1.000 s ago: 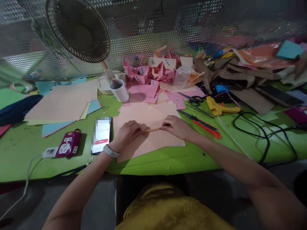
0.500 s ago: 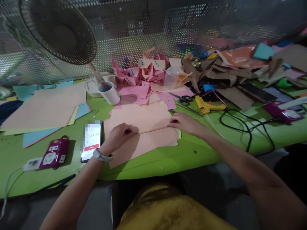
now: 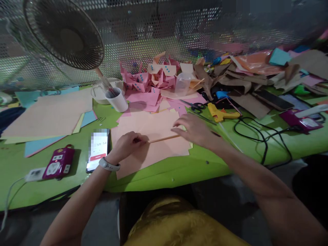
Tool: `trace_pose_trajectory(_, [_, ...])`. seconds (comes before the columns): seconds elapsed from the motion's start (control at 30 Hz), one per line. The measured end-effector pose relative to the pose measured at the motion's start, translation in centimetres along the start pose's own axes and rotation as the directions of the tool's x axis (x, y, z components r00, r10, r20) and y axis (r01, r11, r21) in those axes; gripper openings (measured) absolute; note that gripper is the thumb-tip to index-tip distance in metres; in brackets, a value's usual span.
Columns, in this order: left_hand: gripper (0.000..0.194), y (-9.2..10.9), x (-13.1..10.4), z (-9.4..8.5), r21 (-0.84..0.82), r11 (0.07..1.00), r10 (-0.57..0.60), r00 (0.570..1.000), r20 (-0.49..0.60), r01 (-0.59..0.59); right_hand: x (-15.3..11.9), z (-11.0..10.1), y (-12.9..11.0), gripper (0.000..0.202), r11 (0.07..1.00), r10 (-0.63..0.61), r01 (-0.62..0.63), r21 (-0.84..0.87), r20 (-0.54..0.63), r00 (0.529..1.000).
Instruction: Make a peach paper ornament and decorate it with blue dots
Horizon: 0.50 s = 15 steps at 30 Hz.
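Note:
Peach paper sheets (image 3: 153,154) lie on the green table in front of me. Across them runs a thin peach paper strip or roll (image 3: 164,138). My left hand (image 3: 130,145), with a light band at the wrist, pinches the left end of the strip. Over its right end is my right hand (image 3: 191,130), its fingers apart and slightly curled, the thumb and index finger separated. Whether the right hand touches the strip is hard to tell.
A phone (image 3: 98,150) and a purple power socket (image 3: 58,164) lie left. Behind are a white cup (image 3: 117,99), a fan (image 3: 66,36) and pink folded papers (image 3: 139,80). Scissors (image 3: 197,106), a yellow glue gun (image 3: 221,113) and black cables (image 3: 266,143) are to the right.
My right hand has opened from its pinch on the strip's right end and lifted slightly. My left hand has stayed at the left end.

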<state>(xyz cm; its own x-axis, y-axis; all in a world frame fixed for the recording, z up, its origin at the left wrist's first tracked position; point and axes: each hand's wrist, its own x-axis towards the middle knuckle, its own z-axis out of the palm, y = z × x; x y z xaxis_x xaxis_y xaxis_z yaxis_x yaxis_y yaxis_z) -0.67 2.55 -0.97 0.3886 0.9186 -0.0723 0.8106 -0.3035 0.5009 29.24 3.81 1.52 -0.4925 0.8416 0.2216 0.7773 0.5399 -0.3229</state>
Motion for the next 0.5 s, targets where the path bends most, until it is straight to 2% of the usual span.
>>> trace_pose_trajectory(0.07, [0.022, 0.0, 0.0, 0.0, -0.005, 1.000, 0.010, 1.000, 0.002, -0.010, 1.1, 2.0, -1.8, 0.026, 0.996, -0.060, 0.055, 0.063, 0.083, 0.995])
trace_pose_trajectory(0.13, [0.025, 0.0, 0.0, 0.0, -0.016, 1.000, 0.013, 1.000, 0.003, -0.013, 1.8, 3.8, -2.7, 0.023, 0.996, -0.049, 0.035, 0.086, 0.167, 0.985])
trace_pose_trajectory(0.2, [0.028, -0.2, -0.2, -0.1, -0.029, 1.000, 0.005, 1.000, 0.001, -0.005, 2.0, 4.9, -2.8, 0.022, 0.995, -0.022, 0.002, 0.100, 0.202, 0.979])
trace_pose_trajectory(0.33, [0.028, -0.9, -1.0, -0.6, -0.011, 0.999, -0.046, 0.999, -0.011, 0.046, 2.0, 5.4, -2.3, 0.020, 0.988, 0.009, -0.038, 0.150, 0.188, 0.982])
trace_pose_trajectory(0.5, [0.032, -2.6, -2.4, -2.0, 0.161, 0.984, -0.069, 0.998, -0.012, 0.070, 2.0, 5.3, -2.1, 0.021, 0.982, 0.030, -0.067, 0.179, 0.201, 0.979])
